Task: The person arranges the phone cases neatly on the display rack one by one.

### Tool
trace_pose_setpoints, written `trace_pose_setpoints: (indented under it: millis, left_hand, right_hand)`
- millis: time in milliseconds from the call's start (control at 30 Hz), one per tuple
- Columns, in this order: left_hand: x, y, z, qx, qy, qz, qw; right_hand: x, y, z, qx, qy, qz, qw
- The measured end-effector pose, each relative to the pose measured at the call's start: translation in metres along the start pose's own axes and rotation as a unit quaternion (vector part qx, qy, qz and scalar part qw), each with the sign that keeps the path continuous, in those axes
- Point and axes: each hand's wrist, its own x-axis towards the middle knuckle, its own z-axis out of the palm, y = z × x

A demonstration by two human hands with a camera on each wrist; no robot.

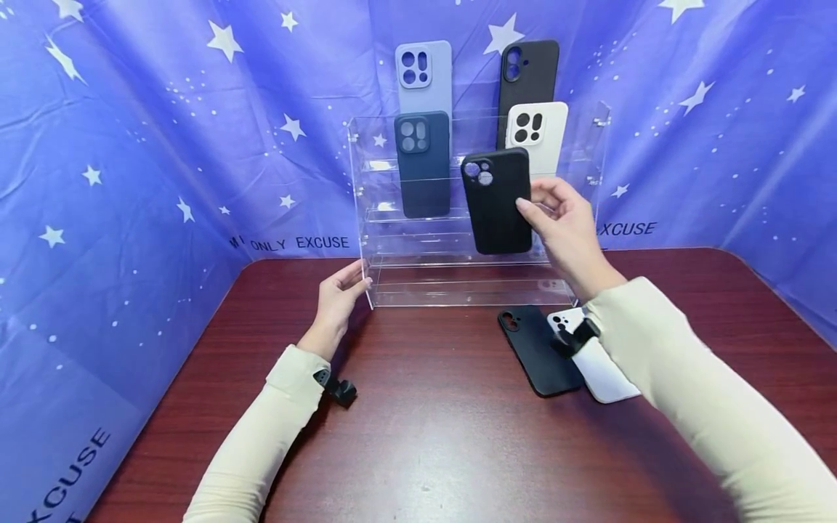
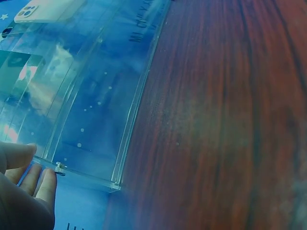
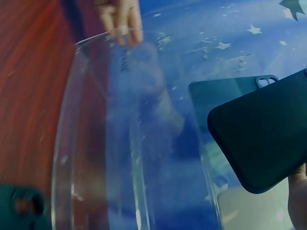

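Observation:
My right hand [image 1: 569, 229] pinches a black phone case [image 1: 498, 211] by its right edge, thumb in front, holding it upright before the clear acrylic display stand [image 1: 471, 294]. In the right wrist view that black case [image 3: 264, 132] covers part of the stand. My left hand [image 1: 335, 301] grips the stand's left side panel near the bottom, thumb towards the front; the left wrist view has these fingers at the panel's edge. On the stand are a light blue case [image 1: 438, 91], a dark blue case [image 1: 425, 181], another black case [image 1: 539, 76] and a white case [image 1: 549, 138], partly hidden by the held one.
On the red-brown wooden table [image 1: 405, 436] lie a flat black phone case [image 1: 543, 356] and a white phone case [image 1: 604, 370], partly under my right wrist. A blue star-patterned curtain [image 1: 294, 181] hangs behind the stand and along both sides.

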Motion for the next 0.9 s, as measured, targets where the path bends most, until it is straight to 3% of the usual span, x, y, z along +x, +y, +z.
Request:
trace_pose_setpoints:
  millis: [400, 633, 900]
  left_hand:
    - [0.000, -0.002, -0.002, 0.012, -0.005, 0.004, 0.9999]
    - [0.000, 0.000, -0.002, 0.023, -0.003, 0.010, 0.9997]
    - [0.001, -0.001, -0.002, 0.029, -0.002, 0.011, 0.9995]
  right_hand:
    - [0.036, 0.037, 0.035, 0.095, 0.026, -0.013, 0.9951]
    - [0.043, 0.054, 0.059, 0.070, 0.053, -0.024, 0.9959]
    - [0.037, 0.071, 0.070, 0.029, 0.092, 0.005, 0.9953]
